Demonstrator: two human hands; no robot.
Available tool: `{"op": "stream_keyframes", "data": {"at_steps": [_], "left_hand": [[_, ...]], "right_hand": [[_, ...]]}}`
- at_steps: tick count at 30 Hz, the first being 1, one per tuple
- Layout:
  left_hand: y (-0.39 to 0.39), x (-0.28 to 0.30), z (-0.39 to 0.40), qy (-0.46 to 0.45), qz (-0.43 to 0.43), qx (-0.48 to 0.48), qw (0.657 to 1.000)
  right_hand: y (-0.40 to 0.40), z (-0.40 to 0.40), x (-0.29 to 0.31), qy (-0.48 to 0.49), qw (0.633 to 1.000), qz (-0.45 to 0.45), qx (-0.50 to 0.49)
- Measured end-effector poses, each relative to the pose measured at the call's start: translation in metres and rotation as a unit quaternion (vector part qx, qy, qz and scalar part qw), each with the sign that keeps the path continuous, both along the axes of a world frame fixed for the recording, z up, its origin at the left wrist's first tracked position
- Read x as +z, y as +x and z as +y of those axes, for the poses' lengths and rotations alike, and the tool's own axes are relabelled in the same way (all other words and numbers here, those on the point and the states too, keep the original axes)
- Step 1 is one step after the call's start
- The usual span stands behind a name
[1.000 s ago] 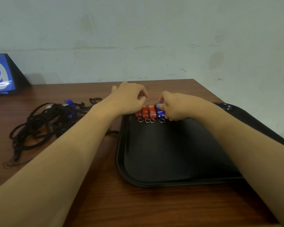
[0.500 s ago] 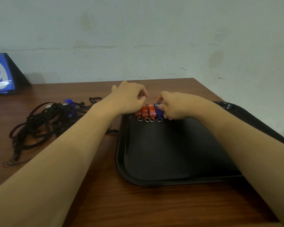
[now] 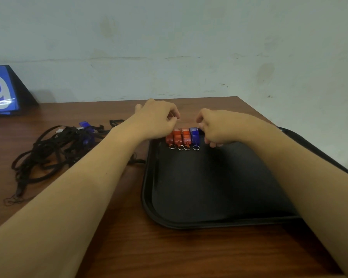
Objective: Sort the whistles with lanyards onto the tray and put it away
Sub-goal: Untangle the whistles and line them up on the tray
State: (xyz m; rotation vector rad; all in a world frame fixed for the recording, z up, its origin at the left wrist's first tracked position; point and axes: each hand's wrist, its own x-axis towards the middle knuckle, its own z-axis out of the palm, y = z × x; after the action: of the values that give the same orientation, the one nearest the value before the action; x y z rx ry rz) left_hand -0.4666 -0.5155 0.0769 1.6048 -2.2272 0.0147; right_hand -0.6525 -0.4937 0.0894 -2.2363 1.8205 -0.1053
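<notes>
There was a brown tabletop (image 3: 169,253) with a black tray (image 3: 209,197) lying flat on it. Left of the tray sat a messy pile of black lanyards (image 3: 48,153), with a blue whistle (image 3: 86,129) tangled in it. A blue sign (image 3: 0,91) stood at the far left. The left hand (image 3: 155,119) and right hand (image 3: 215,127) hung over the tray's far edge, fingers curled and holding nothing. Between them, four whistles lay side by side on the tray: three orange whistles (image 3: 179,136), then one blue one (image 3: 194,135).
</notes>
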Motion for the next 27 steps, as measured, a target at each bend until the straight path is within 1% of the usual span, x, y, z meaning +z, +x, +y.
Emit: {"op": "stream_keyframes", "data": {"at_steps": [4,7,10,13,16,18,22,24,27], "left_hand": [[0.011,0.007,0.003,-0.003,0.01,0.008,1.0],[0.032,0.013,0.008,0.002,0.062,0.021,0.998],[0.058,0.017,0.018,0.01,0.112,0.048,0.993],[0.084,0.023,0.036,0.02,0.114,0.073,0.991],[0.128,0.024,0.06,-0.009,0.108,0.122,0.987],[0.16,0.017,0.084,-0.025,0.115,0.145,0.982],[0.194,-0.022,0.126,-0.089,0.128,0.146,0.977],[0.204,-0.039,0.131,-0.113,0.145,0.151,0.971],[0.214,-0.037,0.12,-0.129,0.178,0.155,0.963]], "right_hand": [[-0.005,0.014,0.016,-0.052,0.998,0.031,0.014],[-0.004,0.031,0.027,-0.078,0.996,0.034,0.035],[0.0,0.046,0.031,-0.1,0.993,0.017,0.059],[0.005,0.055,0.031,-0.127,0.988,-0.014,0.087],[0.014,0.064,0.03,-0.16,0.98,-0.046,0.109],[0.026,0.069,0.031,-0.157,0.978,-0.043,0.128],[0.06,0.08,0.04,-0.157,0.972,-0.032,0.173],[0.083,0.082,0.045,-0.152,0.97,-0.028,0.187],[0.118,0.075,0.05,-0.139,0.971,-0.027,0.192]]}}
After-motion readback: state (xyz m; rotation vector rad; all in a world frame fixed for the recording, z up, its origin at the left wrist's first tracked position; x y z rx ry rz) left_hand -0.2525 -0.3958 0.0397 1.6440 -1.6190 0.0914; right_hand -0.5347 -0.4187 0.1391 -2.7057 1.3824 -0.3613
